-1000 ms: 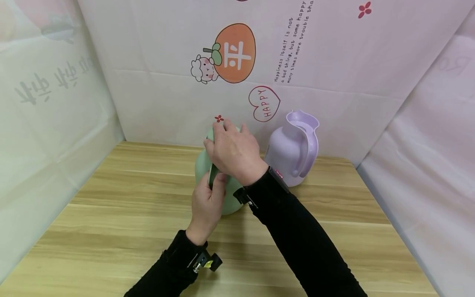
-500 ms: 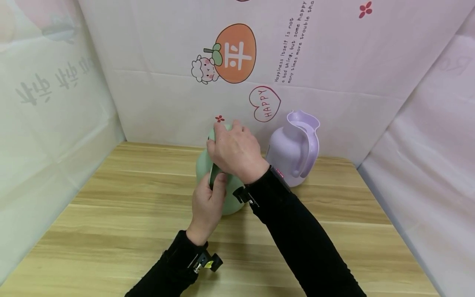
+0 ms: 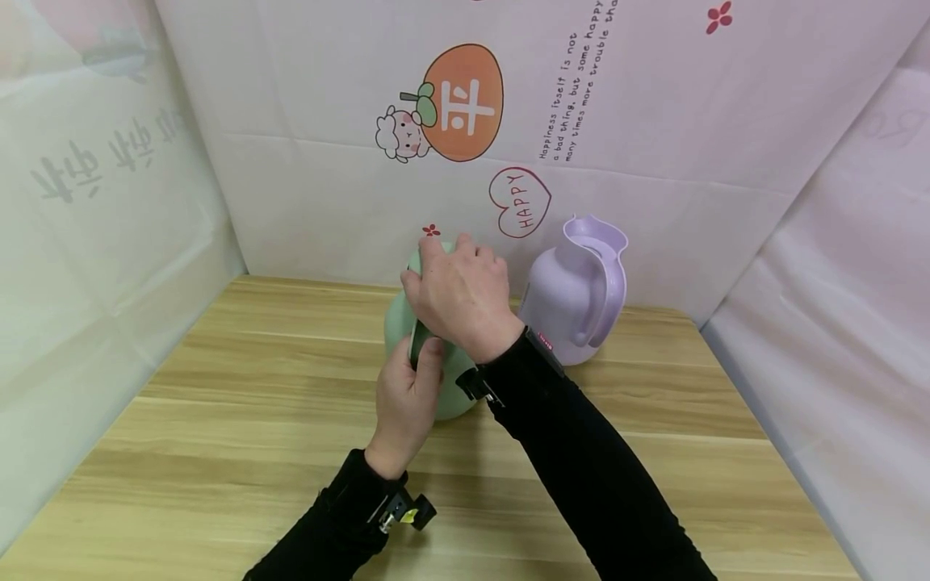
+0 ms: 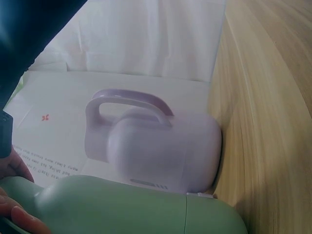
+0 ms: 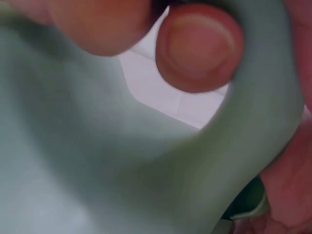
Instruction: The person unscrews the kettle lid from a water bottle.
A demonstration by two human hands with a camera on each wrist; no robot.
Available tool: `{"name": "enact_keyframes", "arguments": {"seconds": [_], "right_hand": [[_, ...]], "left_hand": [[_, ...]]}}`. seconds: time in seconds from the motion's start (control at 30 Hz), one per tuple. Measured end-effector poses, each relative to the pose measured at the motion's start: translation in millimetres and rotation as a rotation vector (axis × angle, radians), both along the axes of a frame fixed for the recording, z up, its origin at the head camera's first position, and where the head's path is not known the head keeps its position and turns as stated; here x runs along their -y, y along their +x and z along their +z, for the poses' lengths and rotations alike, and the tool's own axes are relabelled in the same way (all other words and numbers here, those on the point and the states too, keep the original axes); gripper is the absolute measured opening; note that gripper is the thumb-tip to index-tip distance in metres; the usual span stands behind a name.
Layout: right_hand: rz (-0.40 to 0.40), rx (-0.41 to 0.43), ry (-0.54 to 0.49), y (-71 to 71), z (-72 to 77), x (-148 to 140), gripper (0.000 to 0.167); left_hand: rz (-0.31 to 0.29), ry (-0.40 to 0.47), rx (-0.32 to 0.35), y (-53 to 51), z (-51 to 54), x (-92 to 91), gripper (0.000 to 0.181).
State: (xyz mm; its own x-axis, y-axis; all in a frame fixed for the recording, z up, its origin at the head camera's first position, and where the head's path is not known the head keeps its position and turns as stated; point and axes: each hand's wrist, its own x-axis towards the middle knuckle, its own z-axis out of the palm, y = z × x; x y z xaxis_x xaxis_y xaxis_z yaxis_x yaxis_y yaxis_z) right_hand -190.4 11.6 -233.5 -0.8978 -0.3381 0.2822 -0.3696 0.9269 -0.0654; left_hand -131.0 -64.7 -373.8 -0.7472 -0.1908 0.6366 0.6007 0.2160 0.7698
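Observation:
A green thermos jug [image 3: 395, 320] stands upright on the table in the head view, largely covered by both hands. My left hand [image 3: 405, 399] grips its handle, thumb lying along the near side. Over the top of the jug arches my right hand [image 3: 467, 297], its fingers bent around the upper rim; what they hold there is hidden beneath the palm. In the left wrist view, the jug's smooth body [image 4: 122, 204] lies along the bottom, with fingertips [image 4: 29, 222] at its neck. Close up in the right wrist view, the green handle [image 5: 263, 102] curves around a fingertip.
Just right of the green jug, a lilac jug [image 3: 559, 294] stands with its handle facing the person. The wood-grain table [image 3: 240, 403] ends at a printed white cloth [image 3: 312, 202] behind, with more cloth on both sides.
My right hand shifted slightly right over the jug's top, then its thumb moved a little back left. The left hand and both jugs keep their places.

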Motion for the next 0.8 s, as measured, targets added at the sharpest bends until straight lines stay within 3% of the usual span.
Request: {"name": "enact_keyframes", "arguments": {"seconds": [0.6,0.8], "right_hand": [[0.012,-0.067,-0.019,-0.6,-6.3,0.5,0.051],[0.05,-0.204,-0.013,1.6,-1.9,0.0,0.04]], "left_hand": [[0.006,-0.006,-0.005,-0.9,-1.1,0.1,0.032],[-0.003,0.005,0.001,0.0,-0.1,-0.5,0.033]]}}
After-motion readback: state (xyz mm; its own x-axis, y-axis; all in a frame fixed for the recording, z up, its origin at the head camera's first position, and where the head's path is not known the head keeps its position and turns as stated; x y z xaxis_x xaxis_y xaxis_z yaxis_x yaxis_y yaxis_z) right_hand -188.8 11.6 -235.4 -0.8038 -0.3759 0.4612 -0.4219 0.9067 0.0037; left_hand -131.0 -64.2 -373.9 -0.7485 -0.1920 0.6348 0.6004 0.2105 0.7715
